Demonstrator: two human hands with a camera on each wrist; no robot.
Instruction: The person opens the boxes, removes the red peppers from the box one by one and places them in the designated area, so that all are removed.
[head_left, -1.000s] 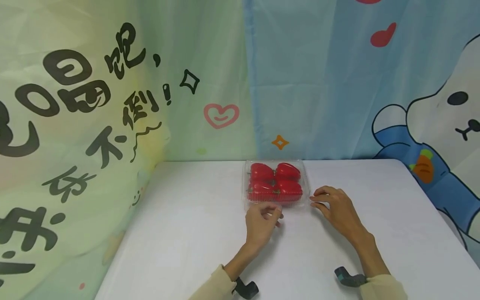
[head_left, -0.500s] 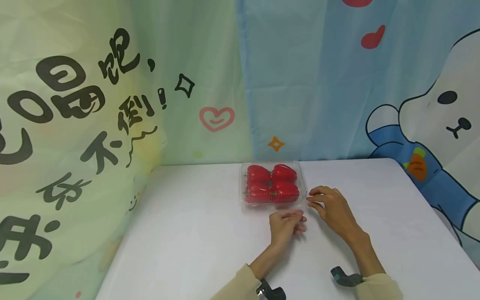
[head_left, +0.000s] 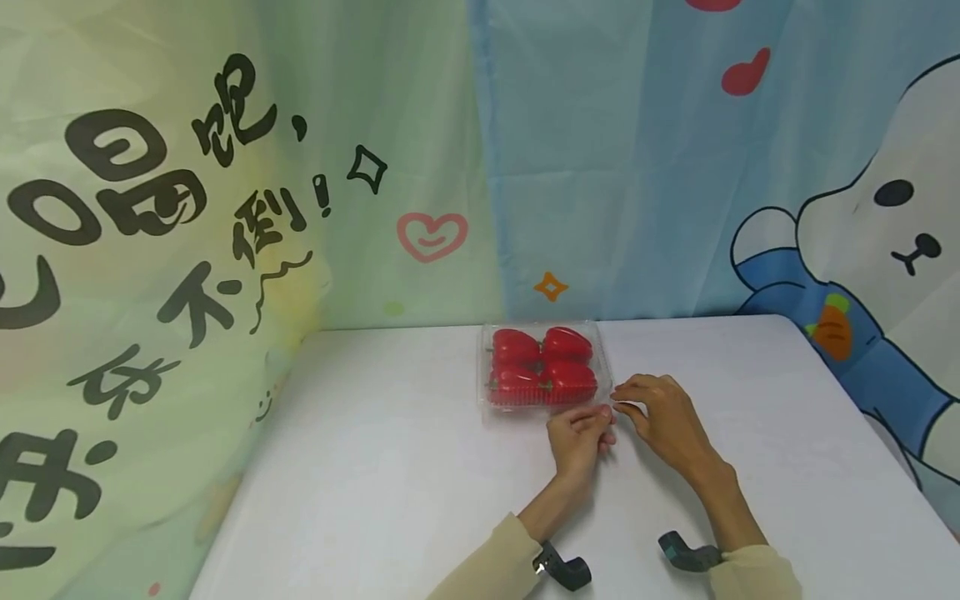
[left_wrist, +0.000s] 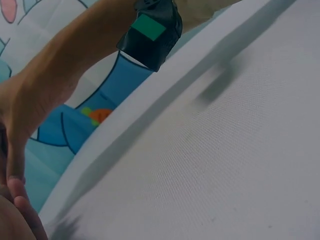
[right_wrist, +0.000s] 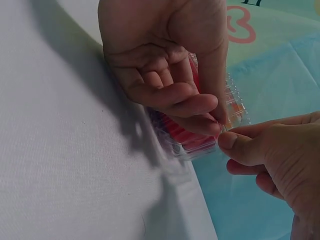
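Observation:
A clear plastic clamshell box (head_left: pixel 480 367) stands at the table's back edge in the head view, with several red bell peppers (head_left: pixel 543 367) inside. My left hand (head_left: pixel 577 442) is at its front right corner, thumb and forefinger pinched together at the plastic edge. My right hand (head_left: pixel 663 421) reaches the same corner from the right and pinches the edge between thumb and forefinger. In the right wrist view both sets of fingertips meet at that corner; my left hand covers part of the box there. The left wrist view shows my right hand (left_wrist: pixel 30 100) and little of the left.
The white table (head_left: pixel 360 450) stretches in front of the box and to both sides. A printed curtain (head_left: pixel 412 125) hangs right behind the table's back edge. Each wrist carries a small dark camera, such as the right one (head_left: pixel 686 552).
My left hand has moved right along the box's front, dropping back and then coming up to the corner beside my right hand. The right hand has barely moved; the head view has shifted slightly.

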